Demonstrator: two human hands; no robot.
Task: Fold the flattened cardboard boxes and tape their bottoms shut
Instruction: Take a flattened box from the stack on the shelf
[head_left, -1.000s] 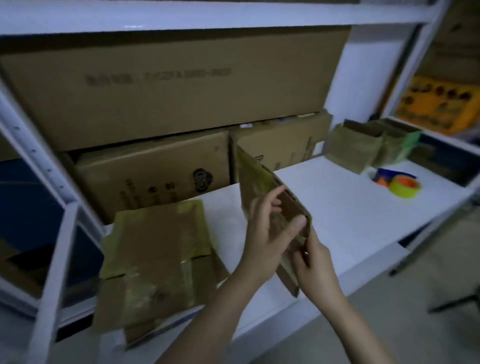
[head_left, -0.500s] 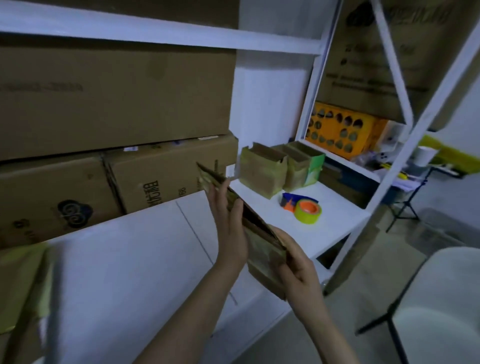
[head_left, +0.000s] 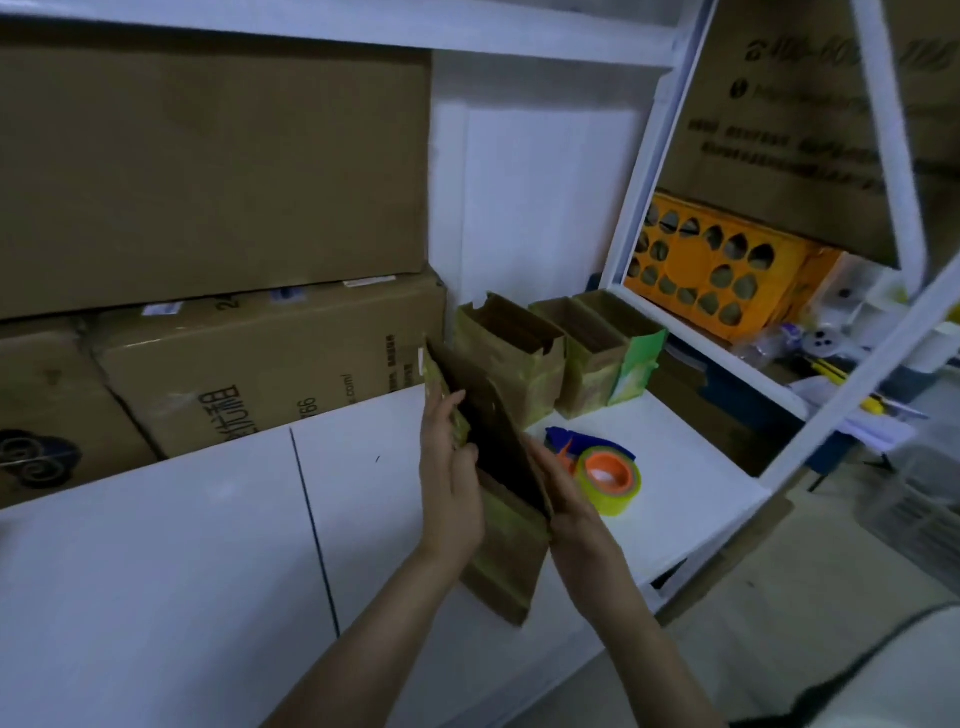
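Note:
A small flattened cardboard box (head_left: 506, 551), brown with yellowish tape on it, stands on edge above the white shelf (head_left: 208, 561), partly spread apart. My left hand (head_left: 449, 483) presses flat on its left face. My right hand (head_left: 563, 499) grips its right side. Behind it three folded small boxes (head_left: 524, 364) stand upright with open tops. A tape dispenser with a yellow-green roll on an orange core (head_left: 610, 480) lies on the shelf just right of my right hand.
Large brown cartons (head_left: 208, 171) fill the back left of the shelf. A white upright post (head_left: 644, 171) divides off the neighbouring bay, which holds an orange perforated box (head_left: 711, 265) and small clutter. Floor lies below right.
My view has swung right, so the stack of flattened boxes at the left has left the frame. Both hands carried the box toward the tape and spread it a little.

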